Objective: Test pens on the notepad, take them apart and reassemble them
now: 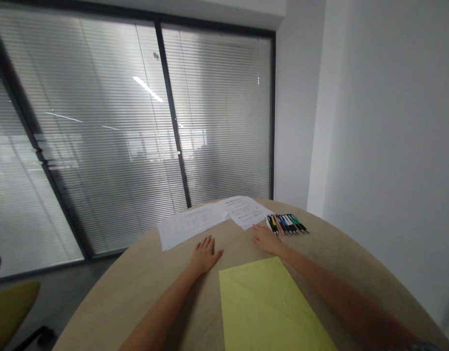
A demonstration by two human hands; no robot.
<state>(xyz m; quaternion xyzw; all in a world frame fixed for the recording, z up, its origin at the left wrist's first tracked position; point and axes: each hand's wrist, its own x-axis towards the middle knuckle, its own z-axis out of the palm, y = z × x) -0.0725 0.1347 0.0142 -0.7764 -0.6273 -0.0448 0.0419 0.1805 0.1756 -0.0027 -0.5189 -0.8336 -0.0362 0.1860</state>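
Note:
My left hand [205, 255] lies flat on the wooden table, fingers stretched out and thumb apart, holding nothing. Just beyond it is a white printed sheet [191, 224]. My right hand [265, 239] rests palm down with its fingers extended, close to the lower edge of a second printed sheet [246, 210]. Right beside that hand lies a row of several pens [287, 224] with black, yellow, pink, blue, white and green parts. Between my forearms is a large yellow sheet of paper [266, 307], whose near end runs out of view.
The round table [114, 297] has a curved edge on both sides. Behind it stands a glass partition with blinds [224, 122] in dark frames. A white wall [389, 126] rises at the right. A green chair [12, 312] stands at lower left.

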